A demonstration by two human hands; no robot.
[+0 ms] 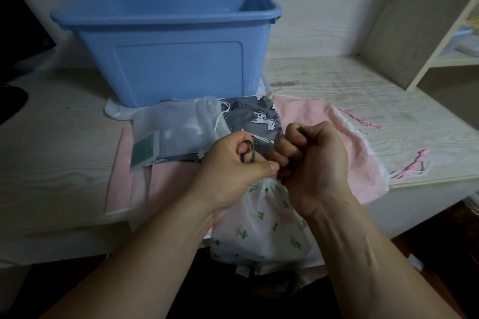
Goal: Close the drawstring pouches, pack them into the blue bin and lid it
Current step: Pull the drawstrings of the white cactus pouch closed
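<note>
At table edge, cactus-print pouch (261,230): mouth gathered nearly tight, between both hands.
Left hand (230,168): pinches a loop of the dark green cord (250,154).
Right hand (311,160): fist clenched round the cord's other end.
Mid-table: white mesh pouch (178,127), grey unicorn pouch (259,116) and pink pouch (344,142) lie flat, unpacked.
Far, blue bin (166,46): open, unlidded (floor hidden).
Progress: early, I judge; first pouch closing, packing and lidding left.

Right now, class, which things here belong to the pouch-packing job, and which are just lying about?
Job: blue bin, cactus pouch, green cord gripped by left hand and right hand, unicorn pouch, white mesh pouch, pink pouch.
Lying about: dark monitor, shelf unit.
</note>
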